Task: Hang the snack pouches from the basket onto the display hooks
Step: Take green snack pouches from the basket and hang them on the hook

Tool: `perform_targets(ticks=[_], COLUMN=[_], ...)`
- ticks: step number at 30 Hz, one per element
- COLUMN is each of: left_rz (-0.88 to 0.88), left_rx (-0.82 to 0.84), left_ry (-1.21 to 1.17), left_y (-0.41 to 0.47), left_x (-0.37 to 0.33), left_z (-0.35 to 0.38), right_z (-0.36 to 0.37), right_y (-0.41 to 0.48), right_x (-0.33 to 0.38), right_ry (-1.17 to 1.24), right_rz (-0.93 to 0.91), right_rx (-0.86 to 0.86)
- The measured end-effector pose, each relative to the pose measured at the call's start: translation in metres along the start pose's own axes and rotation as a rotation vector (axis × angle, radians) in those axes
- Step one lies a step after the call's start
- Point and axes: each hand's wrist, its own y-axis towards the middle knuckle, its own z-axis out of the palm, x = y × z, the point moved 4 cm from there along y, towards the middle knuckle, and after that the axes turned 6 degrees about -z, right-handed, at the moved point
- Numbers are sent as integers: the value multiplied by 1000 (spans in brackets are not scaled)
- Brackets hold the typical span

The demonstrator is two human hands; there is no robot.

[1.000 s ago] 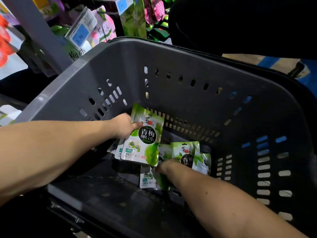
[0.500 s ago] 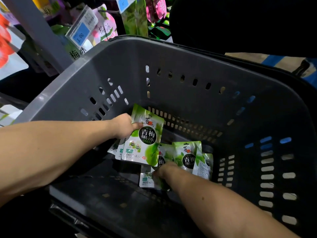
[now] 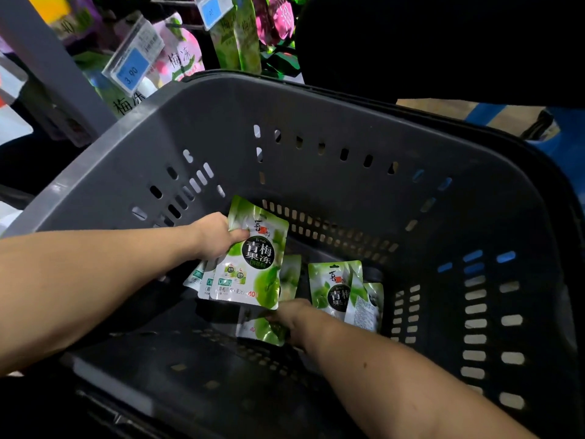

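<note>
Where the far-left rim of the basket (image 3: 95, 175) ends, a price tag (image 3: 133, 63) and hanging packs (image 3: 242, 42) show beyond it; the hooks themselves are barely readable. Inside the basket by its left wall is the left hand (image 3: 218, 237), thumb clamped across the face of a fanned stack of green pouches (image 3: 253, 267), fingers curled behind. Looks like three, top edges together. Just right and lower, toward the basket floor, the right hand (image 3: 291, 312) reaches a loose pouch (image 3: 262, 332) lying flat. Its fingertips are hidden under the stack's bottom edge, so I can't tell if they pinch or only touch. Further right, two or three more pouches (image 3: 332, 293) lean upright near the basket's right wall.

Step in hand, my read: gathering. To do it well — take the loose pouch by its top edge, print up, and slide it onto the stack with hang holes lined up, so the bunch threads onto a hook in one go. Film looks slick — firm thumb or the fan slips.
</note>
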Motion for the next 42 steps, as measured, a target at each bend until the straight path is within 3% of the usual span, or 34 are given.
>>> perform_targets(ticks=[3, 7, 10, 18, 21, 24, 28, 32, 37, 42], left_rz=[7, 8, 10, 22, 27, 73, 122, 90, 40, -25], left_rx=[-24, -102, -170, -224, -362, -422, -600, -789, -946, -1084], left_ry=[34, 89, 172, 78, -32, -173, -289, -479, -560, -583], left_y=[-8, -22, -40, -101, -138, -173, -228, -284, -354, -424], left_x=[-8, -16, -27, -36, -37, -34, -27, -9, 3, 20], left_z=[-10, -25, -38, -61, -73, -89, -107, -118, -133, -148], right_z=[-21, -65, -95, -143, -144, -147, -149, -147, -120, -91], right_y=[-18, -29, -36, -107, -141, -181, -232, -263, -350, -411], right_x=[7, 9, 21, 55, 69, 89, 117, 148, 184, 203], right_ry=[-88, -74, -87, 224, 200, 174, 280, 375, 256, 242], right_rz=[-23, 41, -29, -176, -281, -389, -524, -724, -964, -1086], right_rx=[24, -208, -250, -293, -266, -351, -475, -450, -515, -485])
